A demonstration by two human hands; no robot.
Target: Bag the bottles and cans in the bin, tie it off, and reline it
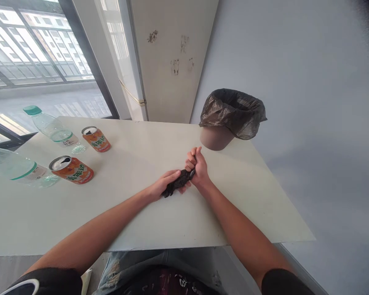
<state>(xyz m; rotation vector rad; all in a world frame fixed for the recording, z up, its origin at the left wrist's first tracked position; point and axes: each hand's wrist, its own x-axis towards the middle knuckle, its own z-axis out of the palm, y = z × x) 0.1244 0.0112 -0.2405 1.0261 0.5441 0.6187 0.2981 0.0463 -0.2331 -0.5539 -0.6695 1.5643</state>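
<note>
A bunched-up black plastic bag [179, 182] is held between both hands, low over the white table. My left hand [163, 183] is closed around its left end, with the thumb lying along the top and the fingers passing underneath. My right hand [200, 167] makes a fist around the narrow upper end of the bag. Part of the bag is hidden by the fingers. Just beyond my right hand stands a brownish bin [215, 138], lined with a dark translucent bag [223, 112] folded over its rim.
On the left of the table [135, 164] stand two opened orange cans, a nearer can [75, 170] and a farther can [96, 139]. Beside them are two clear bottles, a green-capped bottle [53, 128] and a nearer bottle [21, 166]. A wall [310, 123] borders the right side.
</note>
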